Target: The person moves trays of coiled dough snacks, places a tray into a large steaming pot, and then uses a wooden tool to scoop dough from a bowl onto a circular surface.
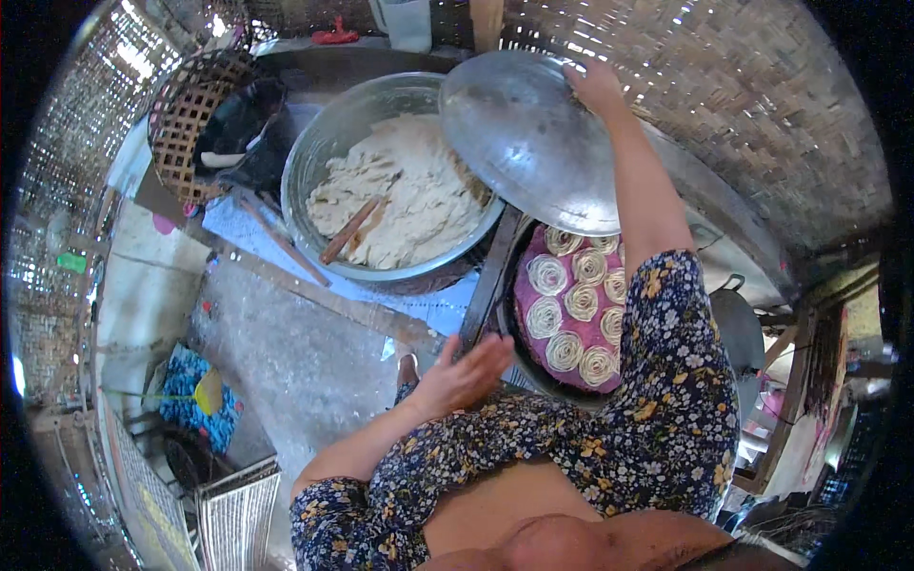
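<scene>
Head-worn, at the left of a side-by-side fisheye pair. Looking steeply down and ahead over the dark-blue floral cloth garment [657,433], near the bare left hand [464,377] and the bare right hand [596,88]. Wide enough to take in the tan woven wall [781,133].

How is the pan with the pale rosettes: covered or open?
Open: pale rosettes show in the pan, and the right hand holds the metal lid aside, hiding just the pan's far end.
</scene>
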Demonstrator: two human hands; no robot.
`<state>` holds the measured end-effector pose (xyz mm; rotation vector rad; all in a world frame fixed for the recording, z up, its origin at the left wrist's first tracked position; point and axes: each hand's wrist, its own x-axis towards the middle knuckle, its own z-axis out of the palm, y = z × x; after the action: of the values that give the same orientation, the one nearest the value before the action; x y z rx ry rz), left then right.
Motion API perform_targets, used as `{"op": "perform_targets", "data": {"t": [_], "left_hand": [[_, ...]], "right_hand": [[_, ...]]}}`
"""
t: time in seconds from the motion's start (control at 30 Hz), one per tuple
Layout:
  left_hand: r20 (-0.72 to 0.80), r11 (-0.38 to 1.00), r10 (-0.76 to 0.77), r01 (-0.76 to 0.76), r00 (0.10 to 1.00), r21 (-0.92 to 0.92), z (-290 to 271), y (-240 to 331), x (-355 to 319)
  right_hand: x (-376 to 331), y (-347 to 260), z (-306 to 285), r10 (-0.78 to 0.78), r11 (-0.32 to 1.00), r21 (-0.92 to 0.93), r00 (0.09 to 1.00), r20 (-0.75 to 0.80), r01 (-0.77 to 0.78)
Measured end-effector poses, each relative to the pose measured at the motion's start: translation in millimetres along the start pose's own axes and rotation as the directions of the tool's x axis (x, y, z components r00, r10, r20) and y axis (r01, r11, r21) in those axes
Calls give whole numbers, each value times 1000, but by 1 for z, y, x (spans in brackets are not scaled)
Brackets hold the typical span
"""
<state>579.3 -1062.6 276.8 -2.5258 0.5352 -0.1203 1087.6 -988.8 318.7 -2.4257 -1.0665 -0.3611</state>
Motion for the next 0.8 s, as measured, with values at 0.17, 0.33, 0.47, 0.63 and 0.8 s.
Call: {"op": "perform_targets", "data": {"t": [0.17, 0.33, 0.47, 0.63, 0.8], "left_hand": [[-94, 921, -339, 309, 936, -238, 3, -1, 12], [-122, 875, -339, 265, 933, -405, 3, 0, 6], [-182, 873, -363, 265, 914, -409, -9, -4, 7], [-167, 872, -273, 170, 947, -459, -3, -8, 2], [-140, 796, -243, 115, 960, -594, -1, -15, 4]], "right_hand": [[25, 2, 0, 107, 993, -64, 971, 216, -96], [-10, -8, -46, 285, 946, 134, 955, 81, -294], [-35, 30, -96, 380, 815, 497, 922, -73, -297], [-97, 20, -195, 504, 686, 671, 849, -157, -283], [-162, 27, -221, 470, 777, 577, 841, -266, -251]]}}
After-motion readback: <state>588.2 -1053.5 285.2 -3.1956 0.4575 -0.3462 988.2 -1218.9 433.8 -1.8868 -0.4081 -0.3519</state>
